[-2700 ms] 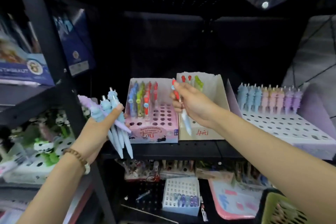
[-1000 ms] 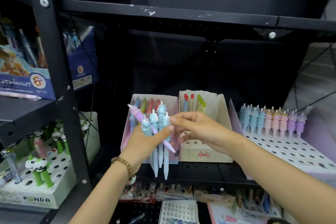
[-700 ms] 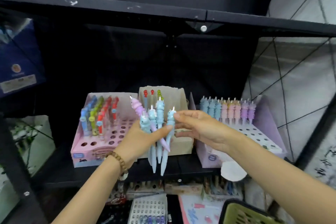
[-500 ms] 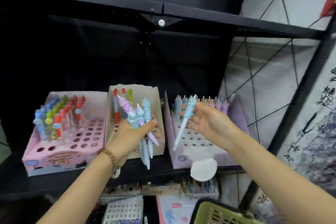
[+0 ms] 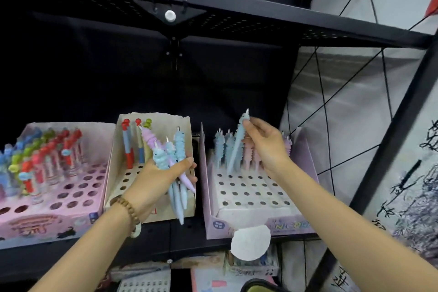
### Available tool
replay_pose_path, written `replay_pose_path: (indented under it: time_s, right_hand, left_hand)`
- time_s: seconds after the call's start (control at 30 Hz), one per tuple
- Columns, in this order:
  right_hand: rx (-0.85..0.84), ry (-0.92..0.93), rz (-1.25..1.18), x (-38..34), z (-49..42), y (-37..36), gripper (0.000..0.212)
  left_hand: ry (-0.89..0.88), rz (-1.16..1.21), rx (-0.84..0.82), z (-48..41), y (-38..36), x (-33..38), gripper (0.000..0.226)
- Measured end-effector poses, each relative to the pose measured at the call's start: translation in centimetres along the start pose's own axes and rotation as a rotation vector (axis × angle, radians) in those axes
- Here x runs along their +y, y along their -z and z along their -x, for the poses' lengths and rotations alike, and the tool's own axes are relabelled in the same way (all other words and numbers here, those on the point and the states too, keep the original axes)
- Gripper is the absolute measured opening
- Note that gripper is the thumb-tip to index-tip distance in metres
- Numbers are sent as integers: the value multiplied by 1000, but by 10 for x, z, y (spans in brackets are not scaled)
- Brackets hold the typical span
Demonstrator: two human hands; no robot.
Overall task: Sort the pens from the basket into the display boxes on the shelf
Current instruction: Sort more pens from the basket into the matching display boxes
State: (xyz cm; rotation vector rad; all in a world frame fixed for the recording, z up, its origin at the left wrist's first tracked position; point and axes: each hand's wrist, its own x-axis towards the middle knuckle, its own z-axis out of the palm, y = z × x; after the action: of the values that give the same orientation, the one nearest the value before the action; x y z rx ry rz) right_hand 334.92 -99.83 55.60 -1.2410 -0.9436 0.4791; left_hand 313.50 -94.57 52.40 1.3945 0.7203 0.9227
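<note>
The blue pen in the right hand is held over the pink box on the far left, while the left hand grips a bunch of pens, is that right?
No. The head view shows the right hand holding the blue pen over the lilac box on the right, not the pink one. The left hand grips a bunch of pens.

We have open room above the empty front holes of the lilac box (image 5: 258, 213); standing pens (image 5: 221, 147) crowd its back row, its tall left wall (image 5: 204, 173) bars that side, and the upper shelf (image 5: 237, 21) sits well overhead.
</note>
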Motion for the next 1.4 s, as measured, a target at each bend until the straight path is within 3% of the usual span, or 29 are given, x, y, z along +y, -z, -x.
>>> replay_pose_path:
  time_s: [0.1,0.57,0.7,0.83,0.9,0.97,1.07,1.17,1.23,1.3,1.4]
  right_hand:
    - [-6,48,22,6,-4,-8,9]
    - [79,56,21,17,-11,-13,15]
    - [-43,-19,92,28,-6,-11,17]
    - [-115,-14,237,25,-9,-10,22]
    - [-198,30,423,23,-9,-13,11]
    - [-240,45,577,24,-5,-19,15]
    - [-248,-44,508,23,-2,-21,31]
    - [-184,66,581,13,6,-18,24]
    - [-84,127,450,4,16,-18,14]
    - [-174,1,247,-5,29,-20,16]
    - [-367,-176,137,-11,45,-22,19]
  left_hand:
    - [-8,26,-10,-1,4,-3,10]
    - [-12,18,-48,1,10,-6,12]
    - [-10,21,-46,2,11,-4,13]
    - [-24,15,-65,1,9,-4,10]
    - [-27,-1,-74,1,9,-5,10]
    - [-24,-16,-74,0,9,-6,10]
    - [-3,-12,-64,0,8,-8,10]
    - [10,-1,-65,2,6,-8,11]
    - [26,30,-64,5,2,-8,10]
    - [39,67,-58,6,-5,-6,11]
    - [30,50,-112,8,-19,-3,14]
